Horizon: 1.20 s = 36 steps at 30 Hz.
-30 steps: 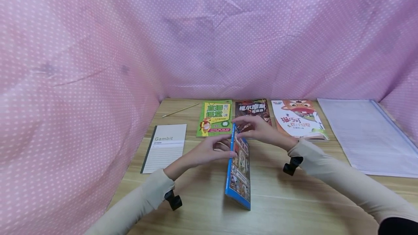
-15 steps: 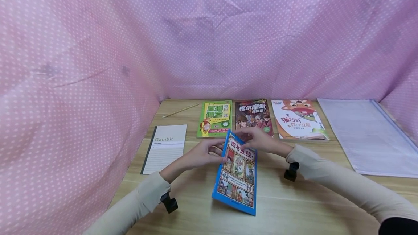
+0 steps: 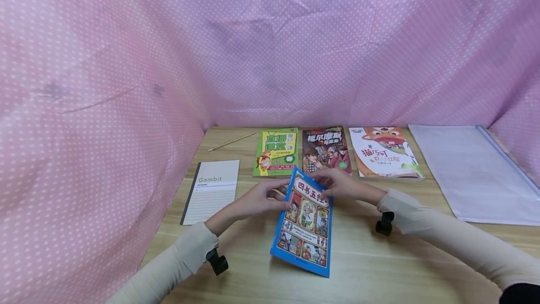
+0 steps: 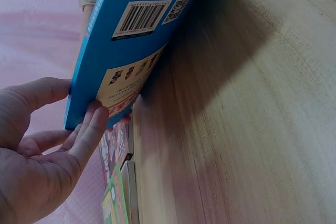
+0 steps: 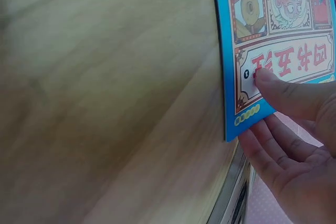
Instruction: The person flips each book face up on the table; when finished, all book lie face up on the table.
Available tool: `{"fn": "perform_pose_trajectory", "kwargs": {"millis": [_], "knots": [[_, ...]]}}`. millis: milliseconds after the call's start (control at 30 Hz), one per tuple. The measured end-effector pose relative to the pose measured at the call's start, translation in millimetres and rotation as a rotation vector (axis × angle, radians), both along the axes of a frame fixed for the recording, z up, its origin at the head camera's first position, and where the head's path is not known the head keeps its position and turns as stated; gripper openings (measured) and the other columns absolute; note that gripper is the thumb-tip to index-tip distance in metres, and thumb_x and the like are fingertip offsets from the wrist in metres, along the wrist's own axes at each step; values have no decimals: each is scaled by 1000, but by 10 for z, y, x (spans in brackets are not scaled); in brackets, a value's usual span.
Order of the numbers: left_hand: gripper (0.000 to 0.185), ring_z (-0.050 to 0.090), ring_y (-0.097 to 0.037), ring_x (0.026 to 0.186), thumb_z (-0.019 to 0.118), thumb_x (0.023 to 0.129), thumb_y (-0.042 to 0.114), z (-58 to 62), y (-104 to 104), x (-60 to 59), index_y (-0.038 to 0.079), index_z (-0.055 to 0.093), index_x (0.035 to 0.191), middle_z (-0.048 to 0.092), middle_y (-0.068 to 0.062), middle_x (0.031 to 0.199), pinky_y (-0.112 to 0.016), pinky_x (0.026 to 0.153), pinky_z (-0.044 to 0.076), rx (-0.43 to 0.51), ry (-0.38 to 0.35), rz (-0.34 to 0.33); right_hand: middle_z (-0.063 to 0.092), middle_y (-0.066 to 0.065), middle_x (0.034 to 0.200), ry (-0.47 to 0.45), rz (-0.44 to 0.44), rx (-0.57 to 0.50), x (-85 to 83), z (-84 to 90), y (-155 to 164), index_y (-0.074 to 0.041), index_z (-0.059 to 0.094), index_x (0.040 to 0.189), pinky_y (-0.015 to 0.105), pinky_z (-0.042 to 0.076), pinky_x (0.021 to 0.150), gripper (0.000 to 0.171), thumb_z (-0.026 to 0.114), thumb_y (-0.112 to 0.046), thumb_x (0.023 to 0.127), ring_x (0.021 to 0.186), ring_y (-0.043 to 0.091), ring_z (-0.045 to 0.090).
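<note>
A blue-bordered comic book (image 3: pixel 307 222) with a picture-panel cover is held tilted over the wooden table, its left side raised. My left hand (image 3: pixel 263 197) grips the spine side, thumb on the front and fingers behind; the left wrist view shows those fingers (image 4: pixel 94 124) against the blue back cover with its barcode. At the top right corner my right hand (image 3: pixel 341 183) pinches the book, its thumb (image 5: pixel 278 90) on the title panel and the other fingers beneath, as the right wrist view shows.
Behind the hands lie a green book (image 3: pixel 276 153), a dark detective book (image 3: pixel 326 151) and a white cat book (image 3: pixel 384 152). A notebook (image 3: pixel 211 193) and a pencil (image 3: pixel 232 141) are at left, a translucent zip pouch (image 3: pixel 476 177) at right. Pink dotted cloth (image 3: pixel 270 60) hangs around the wooden table (image 3: pixel 379 266).
The book has turned from nearly edge-on to cover facing up, and its top has come nearer. My right hand has moved down its top edge toward the right corner.
</note>
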State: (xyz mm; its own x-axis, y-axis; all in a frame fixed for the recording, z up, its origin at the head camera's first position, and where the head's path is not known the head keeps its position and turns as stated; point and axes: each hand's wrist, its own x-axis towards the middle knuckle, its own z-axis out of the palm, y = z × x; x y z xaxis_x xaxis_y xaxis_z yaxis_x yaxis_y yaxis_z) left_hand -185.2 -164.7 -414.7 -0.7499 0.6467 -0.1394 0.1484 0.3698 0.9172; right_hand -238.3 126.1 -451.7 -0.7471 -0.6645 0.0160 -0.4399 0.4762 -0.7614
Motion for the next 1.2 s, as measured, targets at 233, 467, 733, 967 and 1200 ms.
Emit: {"fn": "perform_pose_trajectory", "kwargs": {"millis": [233, 467, 733, 967, 1200], "knots": [[64, 69, -19, 107, 70, 97, 14, 8, 5, -4, 16, 44, 155, 65, -11, 125, -33, 94, 59, -4, -25, 8, 70, 18, 122, 13, -1, 67, 19, -40, 129, -2, 65, 132, 42, 61, 89, 49, 80, -4, 86, 109, 34, 70], [65, 69, -19, 107, 71, 96, 11, 0, 15, -7, 16, 44, 155, 66, -11, 124, -32, 93, 59, 0, -18, 9, 70, 18, 124, 30, -29, 91, 46, -60, 248, -3, 66, 131, 39, 61, 87, 48, 81, -10, 86, 104, 27, 70], [64, 70, -19, 107, 71, 96, 10, -68, 42, -7, 15, 45, 154, 66, -12, 121, -31, 93, 59, 19, -12, 20, 71, 12, 117, 18, -33, 74, 61, -50, 346, -5, 68, 128, 34, 60, 83, 42, 79, -9, 88, 97, 19, 66], [64, 71, -19, 106, 69, 97, 8, -138, 81, -16, 15, 44, 155, 64, -13, 122, -31, 84, 62, 32, -51, 38, 71, 5, 109, 7, -46, 119, 58, -16, 426, -8, 68, 129, 29, 58, 80, 41, 78, -10, 89, 93, 15, 63], [75, 71, -24, 109, 70, 94, 2, -197, 144, -23, 13, 35, 159, 61, -17, 126, -35, 80, 64, 37, -112, 6, 69, 8, 102, 17, -45, 112, 27, -12, 508, -1, 68, 126, 32, 57, 79, 40, 78, -5, 88, 90, 17, 61]]}}
